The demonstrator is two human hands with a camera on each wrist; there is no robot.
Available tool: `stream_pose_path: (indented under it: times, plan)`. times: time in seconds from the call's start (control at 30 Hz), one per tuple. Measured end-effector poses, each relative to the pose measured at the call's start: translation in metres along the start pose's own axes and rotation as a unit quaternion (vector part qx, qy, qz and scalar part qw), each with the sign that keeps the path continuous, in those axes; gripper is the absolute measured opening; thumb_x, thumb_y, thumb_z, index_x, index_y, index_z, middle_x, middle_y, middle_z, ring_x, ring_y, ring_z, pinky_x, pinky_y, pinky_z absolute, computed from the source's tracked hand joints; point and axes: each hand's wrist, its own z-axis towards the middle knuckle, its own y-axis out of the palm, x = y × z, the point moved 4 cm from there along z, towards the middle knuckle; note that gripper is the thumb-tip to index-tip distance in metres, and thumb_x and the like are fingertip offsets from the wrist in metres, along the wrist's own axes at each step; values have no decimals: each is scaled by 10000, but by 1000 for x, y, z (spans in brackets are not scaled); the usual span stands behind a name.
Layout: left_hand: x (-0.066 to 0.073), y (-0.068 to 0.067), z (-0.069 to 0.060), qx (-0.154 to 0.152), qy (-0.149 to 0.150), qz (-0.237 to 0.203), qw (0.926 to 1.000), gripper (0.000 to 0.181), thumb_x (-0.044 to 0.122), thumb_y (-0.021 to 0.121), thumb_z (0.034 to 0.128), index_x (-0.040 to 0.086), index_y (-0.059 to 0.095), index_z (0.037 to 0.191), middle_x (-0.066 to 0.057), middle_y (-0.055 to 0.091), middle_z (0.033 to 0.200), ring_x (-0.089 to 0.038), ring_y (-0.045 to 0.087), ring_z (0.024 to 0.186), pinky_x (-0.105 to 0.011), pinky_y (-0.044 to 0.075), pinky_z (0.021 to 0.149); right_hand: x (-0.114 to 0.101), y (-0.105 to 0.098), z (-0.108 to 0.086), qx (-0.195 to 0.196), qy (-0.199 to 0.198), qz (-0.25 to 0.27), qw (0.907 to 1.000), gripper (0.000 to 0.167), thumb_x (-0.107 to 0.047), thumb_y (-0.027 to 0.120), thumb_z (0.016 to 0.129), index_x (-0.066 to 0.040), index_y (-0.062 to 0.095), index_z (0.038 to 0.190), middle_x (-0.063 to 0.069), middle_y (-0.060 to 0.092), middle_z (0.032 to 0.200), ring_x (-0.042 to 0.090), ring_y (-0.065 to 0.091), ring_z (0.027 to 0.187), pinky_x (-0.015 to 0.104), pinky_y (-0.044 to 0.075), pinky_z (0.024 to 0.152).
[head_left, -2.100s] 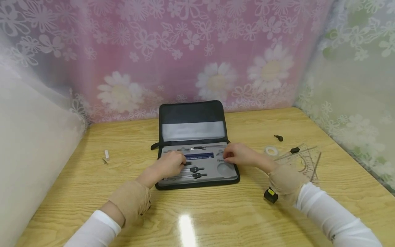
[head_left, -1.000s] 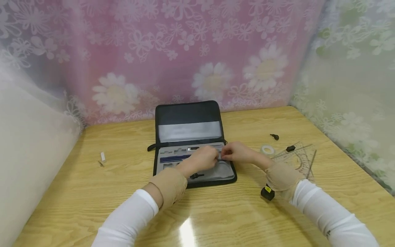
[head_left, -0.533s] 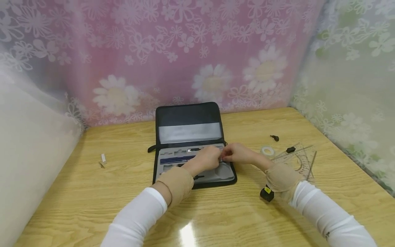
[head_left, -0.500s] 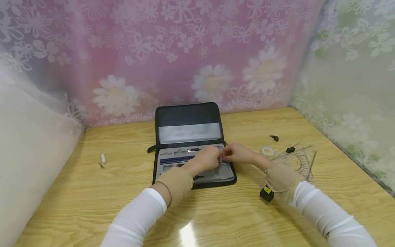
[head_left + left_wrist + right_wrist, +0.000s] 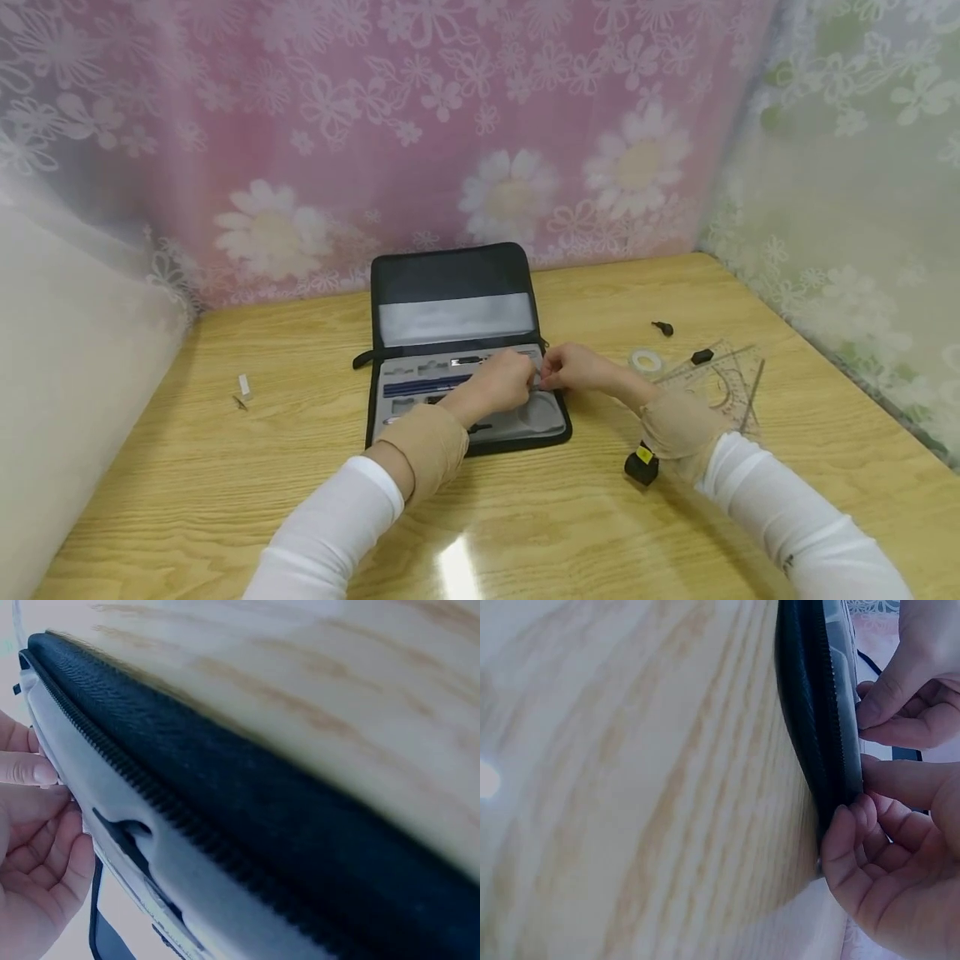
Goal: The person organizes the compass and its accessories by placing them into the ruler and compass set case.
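A black zip case (image 5: 453, 271) lies open, its lower half a grey moulded tray (image 5: 542, 423). My left hand (image 5: 504, 383) reaches across the tray to its right side, fingers curled downward. At the tray's right edge my right hand (image 5: 581, 368) meets it, fingertips close to the left ones. Whatever lies between the fingertips is hidden. In the right wrist view curled fingers (image 5: 847, 847) touch the case's rim. Blue pencils (image 5: 420, 388), a black-handled tool (image 5: 467, 361) and a partly covered compass (image 5: 480, 428) sit in slots.
To the right lie a tape roll (image 5: 646, 361), transparent set squares and a protractor (image 5: 731, 375), a small black block (image 5: 702, 357), a black compass attachment (image 5: 663, 328) and a black sharpener-like block (image 5: 642, 467). A white eraser-like piece (image 5: 243, 385) and a metal bit (image 5: 239, 402) lie left.
My left hand has gone from the middle of the tray rightward to my right hand. It uncovered the left slots and pencils. Over the last half second both hands stay nearly in place.
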Motion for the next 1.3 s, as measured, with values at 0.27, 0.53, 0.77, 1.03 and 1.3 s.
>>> stream_pose_path:
  times: [0.27, 0.53, 0.77, 1.03, 1.3]
  plan:
    - [-1, -6, -1, 107, -52, 111, 9999, 381, -30, 600, 769, 154, 394, 507, 57, 333, 500, -77, 304, 457, -192, 244, 424, -6, -4, 4, 52, 1, 51, 10000, 98, -42, 677, 798, -15, 593, 753, -21, 517, 638, 105, 469, 570, 243, 419, 522]
    - [-1, -5, -7, 154, -85, 232, 9996, 256, 3, 579, 828, 122, 573, 601, 37, 498, 593, -94, 395, 513, -208, 326, 466, 3, -19, -1, 194, -67, 104, 9997, 130, -108, 610, 876, 15, 615, 834, 57, 564, 709, 172, 531, 639, 293, 467, 580]
    - [0, -4, -20, 128, 230, 455, 9986, 250, 43, 537, 897, 96, 675, 695, -13, 566, 734, -100, 449, 601, -217, 380, 529, 37, -75, -15, 1460, 229, -931, 9846, 204, -139, 547, 918, 48, 619, 954, 184, 615, 857, 267, 570, 717, 371, 473, 612]
    - [-9, -4, -46, 183, 445, 605, 9970, 127, 176, 639, 868, 78, 716, 844, -8, 541, 776, -125, 501, 718, -258, 430, 659, 76, -112, -30, 1685, 998, -2399, 9509, 303, -116, 508, 911, 149, 550, 1051, 334, 562, 1042, 466, 549, 918, 527, 451, 744]
    - [-14, -6, -64, 139, 380, 729, 9965, 154, 246, 656, 866, 108, 707, 911, -24, 587, 905, -156, 542, 837, -270, 451, 744, 98, -113, -31, 1442, 1237, -3014, 9344, 166, -30, 456, 841, 98, 559, 816, 294, 571, 839, 427, 567, 789, 497, 447, 664]
